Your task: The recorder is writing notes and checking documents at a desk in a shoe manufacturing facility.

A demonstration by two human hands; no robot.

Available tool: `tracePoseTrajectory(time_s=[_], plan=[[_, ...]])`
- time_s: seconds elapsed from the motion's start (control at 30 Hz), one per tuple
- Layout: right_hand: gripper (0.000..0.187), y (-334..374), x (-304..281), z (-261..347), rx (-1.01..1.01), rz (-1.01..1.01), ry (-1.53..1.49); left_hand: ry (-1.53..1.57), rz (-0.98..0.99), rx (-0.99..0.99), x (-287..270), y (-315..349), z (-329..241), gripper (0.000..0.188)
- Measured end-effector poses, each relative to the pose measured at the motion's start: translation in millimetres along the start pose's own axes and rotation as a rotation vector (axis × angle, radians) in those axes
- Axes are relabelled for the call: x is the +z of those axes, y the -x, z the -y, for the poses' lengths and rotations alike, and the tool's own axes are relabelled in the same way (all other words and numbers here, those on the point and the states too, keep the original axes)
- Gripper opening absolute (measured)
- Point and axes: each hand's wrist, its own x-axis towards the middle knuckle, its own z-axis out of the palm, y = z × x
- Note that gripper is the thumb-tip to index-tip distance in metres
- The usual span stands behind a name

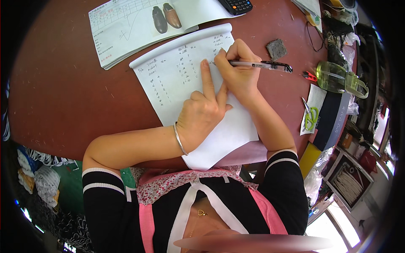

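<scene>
Nearest, the left hand (202, 111) lies flat on the sheet (190, 84), its grip spread and holding nothing: the forefinger stretches straight out to a written row, the other fingers curled under, a bangle (180, 139) at the wrist. Just beyond and touching it, the right hand (238, 69) has its grip pinched around the pen (261, 65), thumb and fingers closed near the tip. The pen's long axis runs almost level, tip toward the left at the forefinger's end, cap pointing right past the knuckles. The tip meets the paper right beside the left fingertip, so the right hand is the one on the pen and the left only marks the place. The sheet lies tilted on the red counter (63, 84), its near corner hanging over the edge toward the body. Farther off lie a printed form (126, 29) picturing two shoes, a calculator (236, 6) cut off by the top edge, and a grey block (276, 49). The pen's very tip is hidden behind the fingers, and the handwriting is too small to make out.
</scene>
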Motion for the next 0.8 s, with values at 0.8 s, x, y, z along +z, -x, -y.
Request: tracePoseTrajectory(time_s=[0.8], plan=[[0.022, -25, -29, 3, 0.071, -0.119, -0.209, -0.113, -0.161, -0.163, -49, 28, 235, 0.058]])
